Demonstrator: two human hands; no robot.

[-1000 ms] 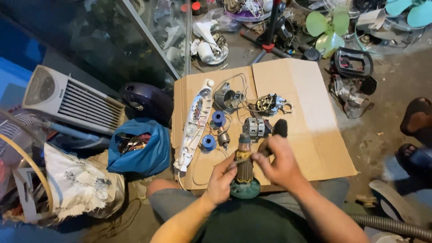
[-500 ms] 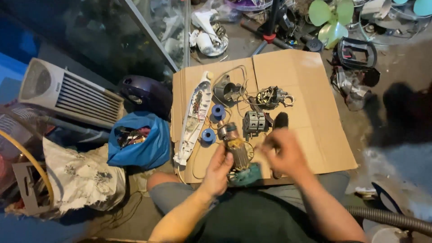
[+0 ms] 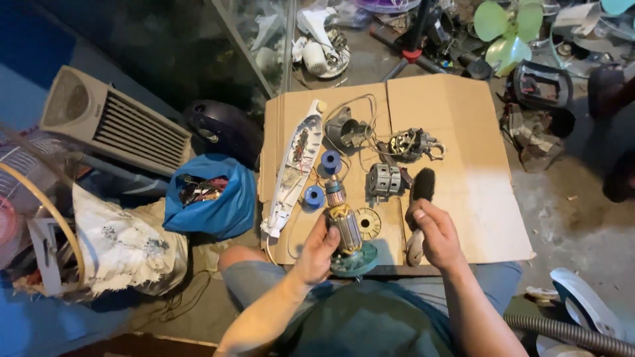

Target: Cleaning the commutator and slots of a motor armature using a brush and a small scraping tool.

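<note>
Seen from the head camera, the left hand [image 3: 317, 250] comes up from the lower left, forearm angled toward the cardboard sheet [image 3: 463, 165] on the floor, its fingers closed around the motor armature [image 3: 345, 228]. The armature stands nearly upright over the sheet's near edge, its long axis tilted slightly away from the person: the green fan end sits low, toward the person's lap, and the copper commutator end points toward the far edge of the sheet. The right hand [image 3: 433, 231] reaches in from the lower right, fingers curled around the handle of a dark brush [image 3: 422, 188], whose bristles point away from the person, just right of the armature. Farther up the sheet lie two blue spools [image 3: 331, 162], a white casing [image 3: 294, 172] and a motor stator [image 3: 385, 180].
</note>
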